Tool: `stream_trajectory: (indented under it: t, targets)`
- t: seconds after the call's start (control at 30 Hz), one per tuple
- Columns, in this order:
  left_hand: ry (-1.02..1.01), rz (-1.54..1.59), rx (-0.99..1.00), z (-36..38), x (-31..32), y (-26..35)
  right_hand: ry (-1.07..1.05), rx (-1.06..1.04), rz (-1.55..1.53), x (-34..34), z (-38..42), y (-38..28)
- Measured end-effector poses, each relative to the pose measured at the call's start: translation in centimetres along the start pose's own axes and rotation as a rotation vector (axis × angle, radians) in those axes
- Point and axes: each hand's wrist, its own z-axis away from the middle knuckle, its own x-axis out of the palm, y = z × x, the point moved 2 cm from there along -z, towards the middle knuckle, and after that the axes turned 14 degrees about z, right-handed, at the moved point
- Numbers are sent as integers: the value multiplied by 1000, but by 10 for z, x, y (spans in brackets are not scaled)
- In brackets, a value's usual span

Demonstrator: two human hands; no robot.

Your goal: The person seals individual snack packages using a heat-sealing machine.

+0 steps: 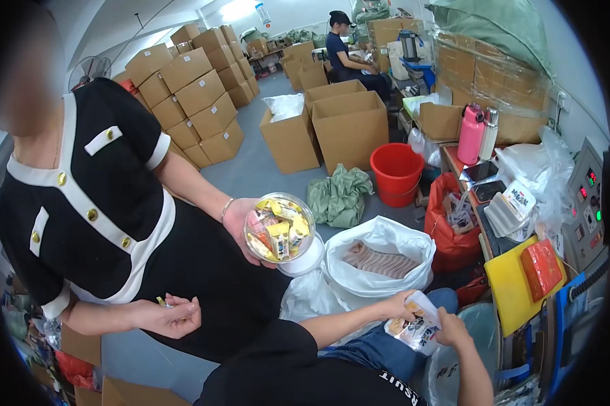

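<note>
cluttered packing room, left hand (401,308) and right hand (448,330) both clamped on snack packet (415,328) between them

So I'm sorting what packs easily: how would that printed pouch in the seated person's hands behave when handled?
The printed pouch, held between the left hand and right hand, looks like soft film, so it is probably floppy. It seems light for its size. Its glossy surface may be a little slippery, and it would not roll.

White sack (379,260) and standing person (109,216) close by.
</note>
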Motion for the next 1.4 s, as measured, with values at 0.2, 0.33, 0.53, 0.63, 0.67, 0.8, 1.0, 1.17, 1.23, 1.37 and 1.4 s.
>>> stream_trajectory:
  t: [0.2, 0.33, 0.53, 0.63, 0.67, 0.8, 1.0, 1.17, 1.23, 1.37, 1.4]
  targets:
    - [162, -402, 645, 31, -4, -26, 377, -18, 13, 23, 34, -48]
    - [20, -410, 767, 57, -12, -42, 482, -37, -134, 53, 62, -85]
    - [-8, -368, 775, 55, -6, -38, 463, 8, -140, 57, 55, -80]
    - [-17, -388, 749, 49, -8, -36, 122, -98, -537, 26, 45, -32]
    - [-33, -384, 749, 49, -7, -37, 66, -114, -812, 19, 35, -14]
    - [-30, -372, 749, 58, 1, -36, 725, 144, -173, -11, 19, -30]
    - [-13, -569, 862, 60, -6, -47, 962, 110, -192, 68, 17, -60]
    - [25, -564, 881, 48, 6, -43, 1035, 121, -209, 69, 14, -47]
    - [48, -500, 808, 48, 3, -45, 1058, 132, -210, 62, 15, -45]
    - [293, 163, 48, 52, -27, -58, 950, 276, -1203, 25, 47, -44]
    - [258, 279, -110, 57, -36, -51, 967, 297, -1263, 37, 56, -35]
